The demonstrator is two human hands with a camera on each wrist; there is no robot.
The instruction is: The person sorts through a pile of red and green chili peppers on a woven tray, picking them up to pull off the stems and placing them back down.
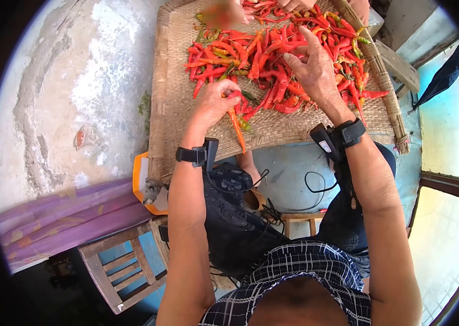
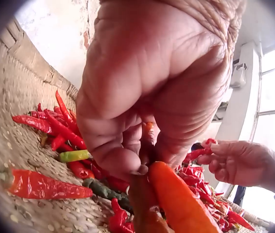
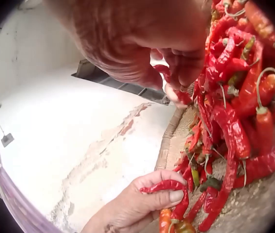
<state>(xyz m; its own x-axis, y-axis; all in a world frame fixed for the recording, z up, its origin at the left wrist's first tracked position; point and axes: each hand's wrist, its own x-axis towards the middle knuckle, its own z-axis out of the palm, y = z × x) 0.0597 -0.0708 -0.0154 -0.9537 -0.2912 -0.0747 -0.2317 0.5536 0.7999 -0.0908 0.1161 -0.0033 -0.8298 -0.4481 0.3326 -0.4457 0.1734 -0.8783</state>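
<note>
Several chili peppers, red and orange (image 1: 236, 129), are gripped between the thumb and fingers of the left hand (image 1: 213, 103), at the near left of the pile (image 1: 278, 60). In the left wrist view the left hand (image 2: 152, 73) pinches them, with an orange pepper (image 2: 181, 199) pointing down. The right hand (image 1: 316, 70) is above the pile's right part. A red pepper (image 3: 162, 73) is pinched in the fingers of the right hand (image 3: 142, 39) in the right wrist view; the left wrist view shows it as well.
The peppers lie on a woven tray (image 1: 169, 108) with a raised rim. Another person's hands (image 1: 294, 4) are at its far edge. A wooden chair (image 1: 99, 271) stands at lower left, a small stool (image 1: 300, 216) below the tray, and a wall (image 1: 77, 98) on the left.
</note>
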